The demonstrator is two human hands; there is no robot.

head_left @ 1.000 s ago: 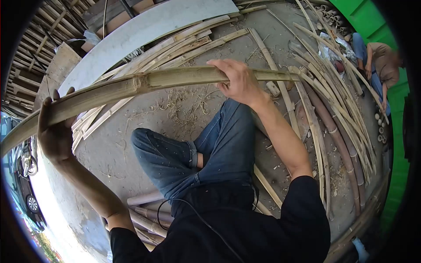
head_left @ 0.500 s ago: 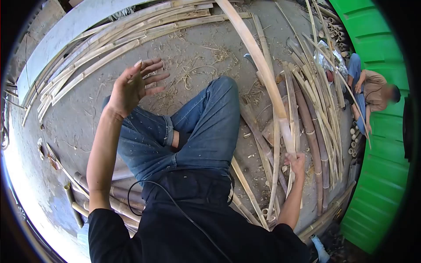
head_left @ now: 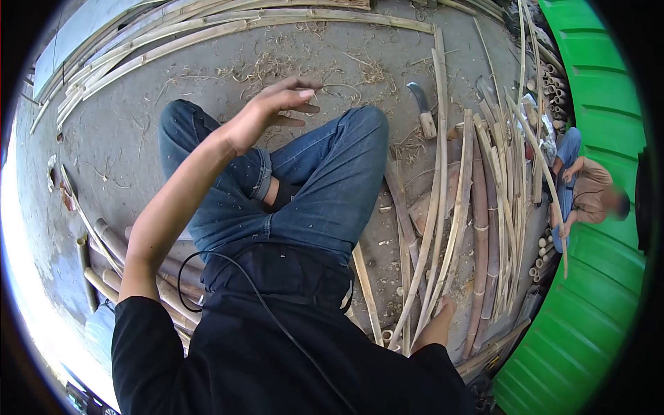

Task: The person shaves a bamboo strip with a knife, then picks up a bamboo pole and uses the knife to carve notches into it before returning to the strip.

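My left hand [head_left: 277, 111] hangs in the air over my crossed legs, fingers stretched forward and apart, nothing in it. My right hand [head_left: 443, 312] is low on the right, beside the lower ends of long split bamboo strips [head_left: 438, 159]. Its fingers are mostly hidden, so whether it holds a strip does not show. A knife [head_left: 422, 109] with a curved blade and a wooden handle lies on the ground beyond my right knee.
More bamboo strips [head_left: 508, 207] and brown bamboo poles [head_left: 480, 228] lie to the right. Long strips [head_left: 263, 19] stretch across the far side. Shavings [head_left: 270, 66] litter the ground. Another person [head_left: 588, 187] sits by the green wall [head_left: 602, 83], holding a strip. Bamboo poles [head_left: 173, 294] lie at left.
The wide pale bamboo strip that my right hand held no longer crosses the view, and the knife shows fully. My right hand moved down and back; my left hand swung right and forward.
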